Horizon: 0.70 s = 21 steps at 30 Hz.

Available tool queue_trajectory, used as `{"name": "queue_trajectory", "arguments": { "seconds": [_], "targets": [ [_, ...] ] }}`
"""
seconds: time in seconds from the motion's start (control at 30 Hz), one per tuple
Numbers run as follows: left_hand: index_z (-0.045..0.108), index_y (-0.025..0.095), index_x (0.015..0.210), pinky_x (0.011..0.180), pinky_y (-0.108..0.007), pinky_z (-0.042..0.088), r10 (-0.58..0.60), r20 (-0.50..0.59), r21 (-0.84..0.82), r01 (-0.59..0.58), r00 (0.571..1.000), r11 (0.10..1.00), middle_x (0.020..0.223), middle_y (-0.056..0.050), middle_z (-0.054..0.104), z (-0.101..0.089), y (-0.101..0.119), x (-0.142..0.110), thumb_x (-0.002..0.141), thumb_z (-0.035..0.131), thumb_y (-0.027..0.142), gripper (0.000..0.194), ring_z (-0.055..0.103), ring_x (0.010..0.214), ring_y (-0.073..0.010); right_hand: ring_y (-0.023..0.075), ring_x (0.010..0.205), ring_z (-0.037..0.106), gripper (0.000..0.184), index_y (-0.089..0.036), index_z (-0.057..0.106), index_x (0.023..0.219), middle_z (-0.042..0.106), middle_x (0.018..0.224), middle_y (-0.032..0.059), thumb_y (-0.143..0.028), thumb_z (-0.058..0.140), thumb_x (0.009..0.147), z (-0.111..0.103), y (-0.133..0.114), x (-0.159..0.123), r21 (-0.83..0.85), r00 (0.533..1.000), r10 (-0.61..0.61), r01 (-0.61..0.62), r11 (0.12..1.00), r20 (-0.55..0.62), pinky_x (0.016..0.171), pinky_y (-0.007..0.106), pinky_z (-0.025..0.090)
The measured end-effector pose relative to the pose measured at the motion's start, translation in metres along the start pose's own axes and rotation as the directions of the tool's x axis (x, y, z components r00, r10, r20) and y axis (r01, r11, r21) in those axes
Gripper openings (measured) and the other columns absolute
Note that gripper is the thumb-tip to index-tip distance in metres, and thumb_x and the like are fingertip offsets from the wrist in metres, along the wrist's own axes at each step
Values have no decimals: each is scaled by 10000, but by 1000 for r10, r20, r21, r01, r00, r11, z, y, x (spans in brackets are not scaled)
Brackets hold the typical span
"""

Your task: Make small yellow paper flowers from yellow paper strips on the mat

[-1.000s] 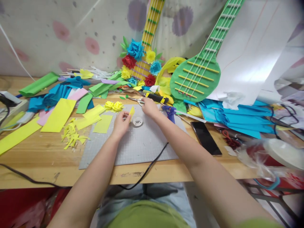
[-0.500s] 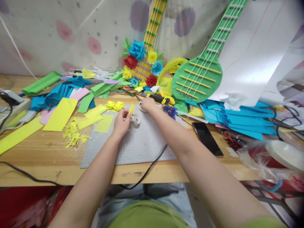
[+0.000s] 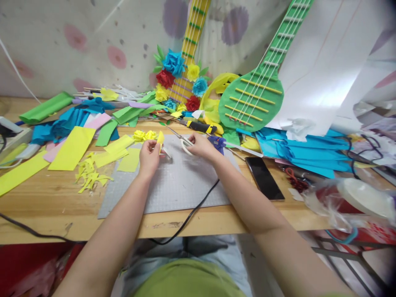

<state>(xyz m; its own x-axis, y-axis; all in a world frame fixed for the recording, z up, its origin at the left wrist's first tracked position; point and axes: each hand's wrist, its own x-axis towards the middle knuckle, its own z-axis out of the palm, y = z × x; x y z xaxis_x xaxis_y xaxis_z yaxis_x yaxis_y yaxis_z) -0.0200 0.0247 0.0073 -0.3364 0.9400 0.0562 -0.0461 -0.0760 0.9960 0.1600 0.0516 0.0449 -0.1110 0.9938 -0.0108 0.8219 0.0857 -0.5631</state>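
Note:
My left hand [image 3: 149, 156] pinches a small piece of yellow paper [image 3: 160, 137] that points upward between thumb and fingers. A small white roll [image 3: 167, 154], partly hidden, lies just to the right of those fingers. In my right hand [image 3: 199, 145] is a pair of scissors [image 3: 185, 145] with white handles, its blades directed up and left towards the yellow piece but apart from it. Beneath both hands lies a grey cutting mat [image 3: 179, 185]. Yellow paper flowers [image 3: 144, 135] sit beyond my left hand, and a yellow rectangle [image 3: 129, 160] lies on the mat's left side.
A blue glue gun [image 3: 217, 143] is beside my right wrist, and a phone [image 3: 265, 178] lies further right. Yellow scraps [image 3: 91, 173] and coloured paper cover the left. Behind stand a green paper instrument [image 3: 252, 101] and a flower-trimmed yellow one [image 3: 193, 37]. A black cable [image 3: 192, 214] crosses the front edge.
My right hand has lifted the scissors from the back of the mat and brought them nearer. The left hand still holds the yellow piece. The whole view has shifted slightly.

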Motion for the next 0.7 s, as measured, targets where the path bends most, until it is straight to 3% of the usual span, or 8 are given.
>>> {"name": "queue_trajectory", "arguments": {
  "seconds": [0.13, 0.3, 0.47, 0.6, 0.7],
  "targets": [
    [450, 185, 830, 491, -229, 502, 10, 14, 36, -10, 1000, 999, 767, 5, 600, -3, 4, 1, 700, 550, 292, 196, 563, 546, -84, 158, 754, 559, 464, -203, 535, 937, 629, 879, 26, -526, 647, 623, 7, 18, -20, -49, 994, -104, 102, 994, -38, 641, 249, 382],
    [452, 195, 830, 496, -225, 486, 20, 88, 85, -27, 996, 996, 733, 6, 614, -11, 8, 10, 699, 560, 315, 207, 597, 585, -108, 144, 740, 539, 389, -178, 582, 854, 624, 865, 43, -514, 618, 662, 0, 28, -23, -103, 964, -265, 264, 959, 6, 645, 239, 353],
    [454, 197, 799, 566, -241, 485, 28, 181, 127, -52, 983, 991, 699, 16, 609, -12, 10, 20, 706, 556, 292, 167, 646, 709, -149, 129, 645, 511, 322, -193, 569, 746, 608, 713, 1, -505, 601, 673, 2, 32, -24, -80, 979, -202, 199, 977, -38, 582, 231, 320],
    [491, 195, 814, 600, -252, 467, 110, 249, 215, -166, 962, 963, 713, 1, 631, -10, 5, 19, 722, 552, 325, 170, 657, 759, -177, 128, 681, 535, 297, -201, 535, 771, 609, 743, -10, -477, 601, 685, 23, 22, -28, 198, 993, -93, 105, 975, -70, 594, 230, 367],
    [526, 196, 837, 638, -263, 456, 136, 327, 273, -232, 935, 934, 759, -20, 664, -8, 4, 12, 728, 561, 350, 192, 656, 754, -179, 130, 758, 575, 374, -210, 485, 885, 628, 855, -2, -420, 668, 635, 40, 9, -25, 463, 996, -25, 60, 884, -81, 665, 252, 430]
  ]
}}
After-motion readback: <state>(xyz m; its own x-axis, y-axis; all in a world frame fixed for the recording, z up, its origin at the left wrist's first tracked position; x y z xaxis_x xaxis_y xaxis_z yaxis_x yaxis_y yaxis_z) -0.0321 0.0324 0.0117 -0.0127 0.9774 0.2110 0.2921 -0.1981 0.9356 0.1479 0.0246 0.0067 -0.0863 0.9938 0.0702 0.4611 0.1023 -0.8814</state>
